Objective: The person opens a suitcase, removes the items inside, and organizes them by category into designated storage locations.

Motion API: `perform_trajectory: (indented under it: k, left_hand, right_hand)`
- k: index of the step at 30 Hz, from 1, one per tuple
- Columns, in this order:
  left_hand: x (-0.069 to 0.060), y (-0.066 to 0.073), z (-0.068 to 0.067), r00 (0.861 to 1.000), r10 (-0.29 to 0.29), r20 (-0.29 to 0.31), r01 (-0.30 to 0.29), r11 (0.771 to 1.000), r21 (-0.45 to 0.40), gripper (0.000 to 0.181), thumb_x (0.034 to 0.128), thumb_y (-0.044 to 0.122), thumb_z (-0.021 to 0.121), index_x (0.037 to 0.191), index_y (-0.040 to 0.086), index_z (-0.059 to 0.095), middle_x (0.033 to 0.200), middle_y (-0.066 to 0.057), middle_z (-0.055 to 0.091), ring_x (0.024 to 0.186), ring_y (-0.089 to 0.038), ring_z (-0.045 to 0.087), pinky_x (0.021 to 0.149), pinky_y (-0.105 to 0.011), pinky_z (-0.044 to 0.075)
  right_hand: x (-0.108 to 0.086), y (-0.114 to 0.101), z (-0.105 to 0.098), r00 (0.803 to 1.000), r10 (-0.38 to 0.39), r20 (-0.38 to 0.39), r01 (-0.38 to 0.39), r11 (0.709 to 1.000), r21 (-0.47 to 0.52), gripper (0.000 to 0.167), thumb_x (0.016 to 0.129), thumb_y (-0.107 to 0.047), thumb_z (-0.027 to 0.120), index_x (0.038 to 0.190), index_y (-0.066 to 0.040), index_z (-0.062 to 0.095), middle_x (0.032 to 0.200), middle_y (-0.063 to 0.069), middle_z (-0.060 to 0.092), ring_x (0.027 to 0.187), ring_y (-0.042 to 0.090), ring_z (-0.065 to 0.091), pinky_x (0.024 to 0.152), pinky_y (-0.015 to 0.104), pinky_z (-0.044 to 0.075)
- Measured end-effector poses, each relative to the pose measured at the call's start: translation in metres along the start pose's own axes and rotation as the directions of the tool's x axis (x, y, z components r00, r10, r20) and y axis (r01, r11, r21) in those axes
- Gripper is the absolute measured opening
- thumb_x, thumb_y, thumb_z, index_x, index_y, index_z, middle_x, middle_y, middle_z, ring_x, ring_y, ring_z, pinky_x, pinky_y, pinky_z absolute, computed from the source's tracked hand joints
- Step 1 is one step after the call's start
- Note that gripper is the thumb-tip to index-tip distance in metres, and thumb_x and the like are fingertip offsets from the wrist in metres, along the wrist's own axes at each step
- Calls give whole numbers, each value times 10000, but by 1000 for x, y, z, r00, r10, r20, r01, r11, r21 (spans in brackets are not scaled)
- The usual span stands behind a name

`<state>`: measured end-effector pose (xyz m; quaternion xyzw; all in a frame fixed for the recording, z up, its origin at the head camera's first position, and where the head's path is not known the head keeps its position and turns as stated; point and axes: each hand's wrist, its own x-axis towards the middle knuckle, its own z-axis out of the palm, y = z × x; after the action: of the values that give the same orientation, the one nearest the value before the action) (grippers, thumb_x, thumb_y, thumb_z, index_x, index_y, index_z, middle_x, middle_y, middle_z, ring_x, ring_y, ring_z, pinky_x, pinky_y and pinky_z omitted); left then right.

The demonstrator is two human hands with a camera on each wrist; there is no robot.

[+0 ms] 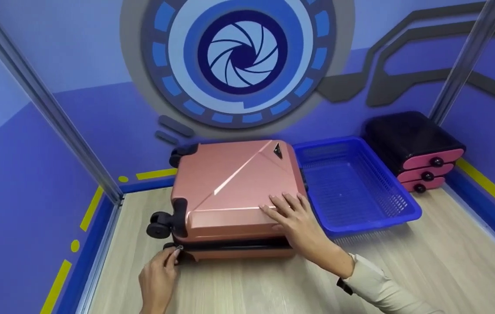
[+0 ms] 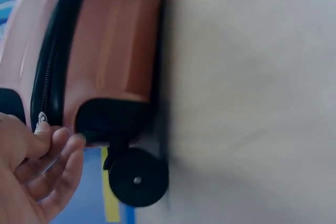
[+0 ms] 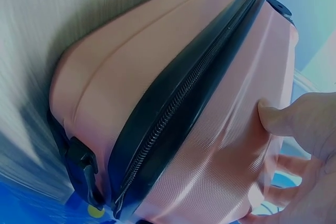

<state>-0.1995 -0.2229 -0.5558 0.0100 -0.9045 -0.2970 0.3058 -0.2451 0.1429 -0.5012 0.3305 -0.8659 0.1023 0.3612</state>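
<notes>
A pink hard-shell suitcase (image 1: pixel 230 174) lies flat on the wooden surface, its black wheels (image 1: pixel 159 224) towards the left. My left hand (image 1: pixel 158 277) is at the near left corner and pinches a small metal zipper pull (image 2: pixel 42 119) between thumb and fingers. From that pull the zipper (image 3: pixel 173 100) runs along the black band on the suitcase's near side, as the right wrist view shows. My right hand (image 1: pixel 300 222) rests on the near right part of the top shell with its fingers spread, and its thumb (image 3: pixel 275 119) touches the shell's side.
A blue plastic basket (image 1: pixel 343 187) stands right of the suitcase. Beyond it, against the right corner, is a black box with pink drawers (image 1: pixel 417 139) and black knobs. Blue printed wall panels (image 1: pixel 95 126) border the wooden surface (image 1: pixel 247 288) at the back and sides.
</notes>
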Motion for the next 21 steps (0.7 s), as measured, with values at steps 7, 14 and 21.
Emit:
perform_trajectory:
  k: [7,14,21]
  left_hand:
    - [-1,-12,1,996,75,-50,-70,993,97,78,930,30,752,883,92,751,823,-39,745,677,-337,730,511,-505,505]
    - [10,-18,-7,1000,20,20,-21,998,64,80,925,50,762,886,121,766,855,-28,769,676,-346,727,507,-496,486]
    - [16,-20,-10,988,126,92,-132,989,64,114,894,14,783,874,123,756,818,-25,765,625,-244,692,496,-414,470]
  right_hand:
    - [0,-6,3,1000,30,5,-30,999,19,678,746,-184,893,1389,-233,681,1410,124,641,1273,440,577,1000,712,443]
    - [0,-6,0,998,50,32,-51,998,25,676,768,-203,881,1405,-263,663,1424,96,636,1295,418,565,969,749,444]
    - [-3,5,2,999,-13,-34,13,1000,-6,664,751,-202,889,1379,-236,676,1380,93,648,1239,388,577,923,685,460]
